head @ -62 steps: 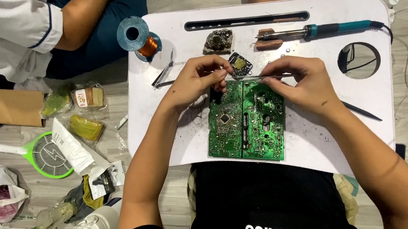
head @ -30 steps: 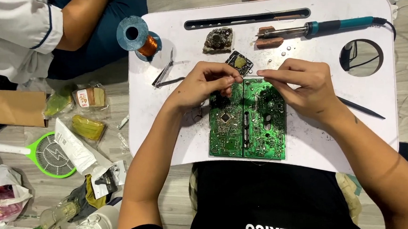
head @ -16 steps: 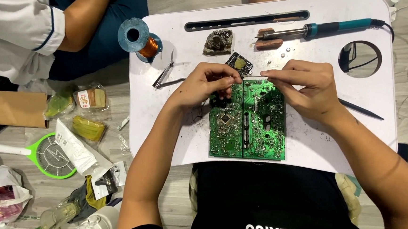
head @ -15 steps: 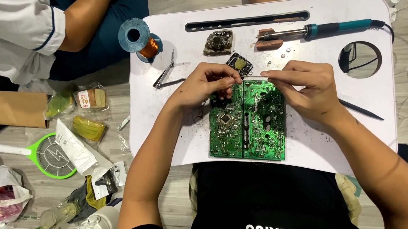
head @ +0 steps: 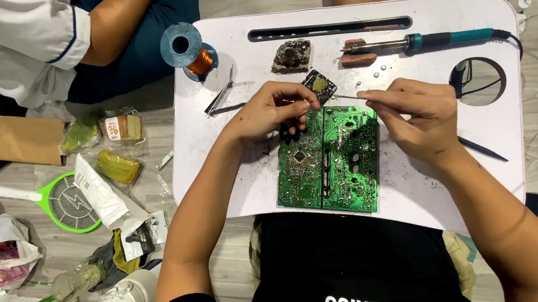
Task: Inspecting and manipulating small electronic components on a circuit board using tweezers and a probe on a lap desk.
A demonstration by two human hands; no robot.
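Left hand [head: 276, 111] pinching top edge of green circuit board [head: 329, 158]; right hand [head: 415, 116] pinching thin wire [head: 346, 97] above board.

Glossy green circuit board [head: 329, 158] on a smooth white plastic tray [head: 499, 146]; shiny copper wire spool [head: 191, 52].
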